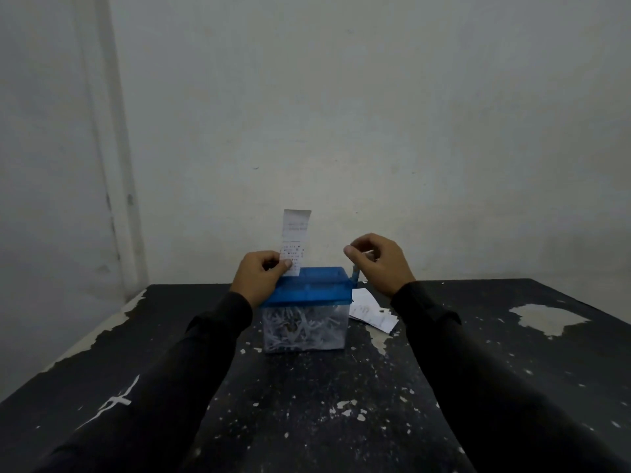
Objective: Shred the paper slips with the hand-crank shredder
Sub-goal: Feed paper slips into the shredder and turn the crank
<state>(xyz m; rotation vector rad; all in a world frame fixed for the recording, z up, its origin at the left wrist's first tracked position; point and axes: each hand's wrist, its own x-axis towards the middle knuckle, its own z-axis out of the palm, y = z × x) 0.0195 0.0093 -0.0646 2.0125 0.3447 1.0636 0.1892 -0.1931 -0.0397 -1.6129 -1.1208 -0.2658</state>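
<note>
**Slip in slot, crank gripped**

Hand-crank shredder point(307, 302) sitting mid-table on black table point(307, 404) with chipped, flaking paint. Blue lid point(309, 290) on top, clear bin point(304, 331) below packed with white paper shreds point(300, 327).

Left hand point(257, 276) at left end of lid, thumb and fingers pinching lower part of printed paper slip point(295, 242). Slip upright, bottom edge at lid top, apparently in feed slot; slot itself not clearly visible. Upper part of slip standing free against wall point(375, 114).

Right hand point(377, 259) above right end of lid, fingers curled around top of blue crank handle point(354, 277). Crank arm pointing up from right side of lid.

More paper slips point(372, 310) lying flat on table just right of and behind shredder, partly hidden by right sleeve point(478, 370). Count not readable.

Left sleeve point(191, 370) dark too, both forearms reaching in from bottom edge. Pale wall corner at left.
</note>
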